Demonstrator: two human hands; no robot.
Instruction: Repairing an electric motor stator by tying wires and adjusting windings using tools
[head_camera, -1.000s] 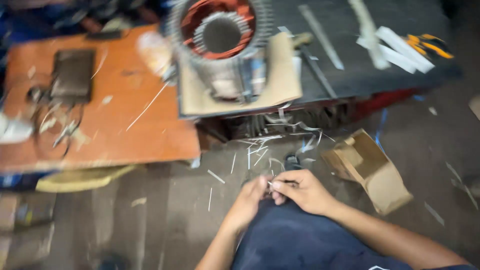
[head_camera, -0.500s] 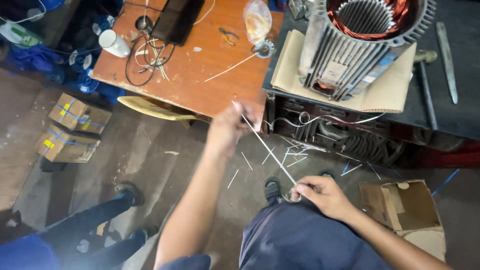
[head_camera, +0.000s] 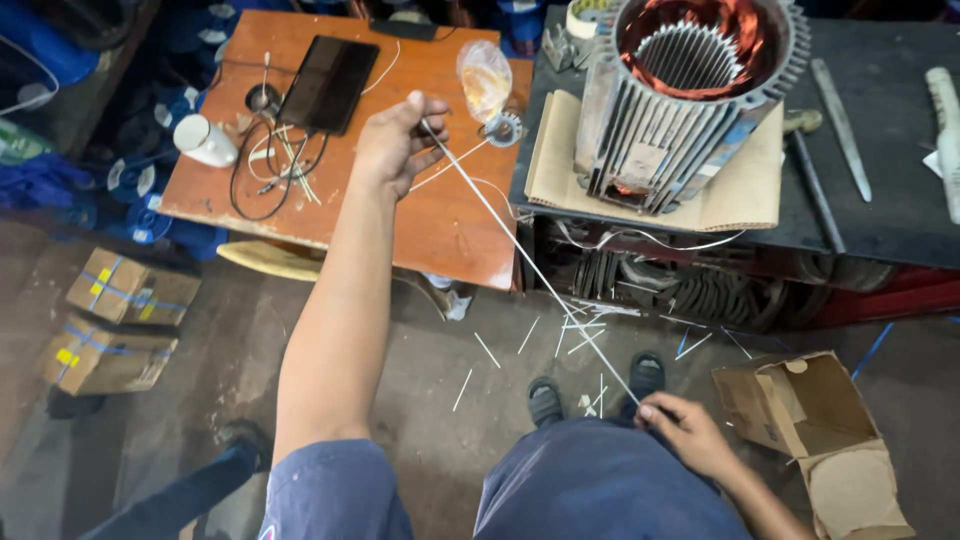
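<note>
Over the orange counter (head_camera: 440, 235), the left hand (head_camera: 395, 145) pinches a thin white strip (head_camera: 525, 255). The right hand (head_camera: 685, 432) pinches its other end. A big motor (head_camera: 680, 100) and a phone (head_camera: 328, 82) sit nearby.

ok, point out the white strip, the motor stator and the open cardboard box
white strip (head_camera: 520, 250), head view, mid-length between the two hands
motor stator (head_camera: 680, 120), head view, finned outer housing
open cardboard box (head_camera: 815, 425), head view, inner floor of the box

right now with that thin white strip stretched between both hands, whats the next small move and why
Probably bring the left hand back toward the right hand near the lap. The thin white strip is pulled taut at full arm's reach over the orange table, with no slack left; short cut pieces litter the floor below.
</note>
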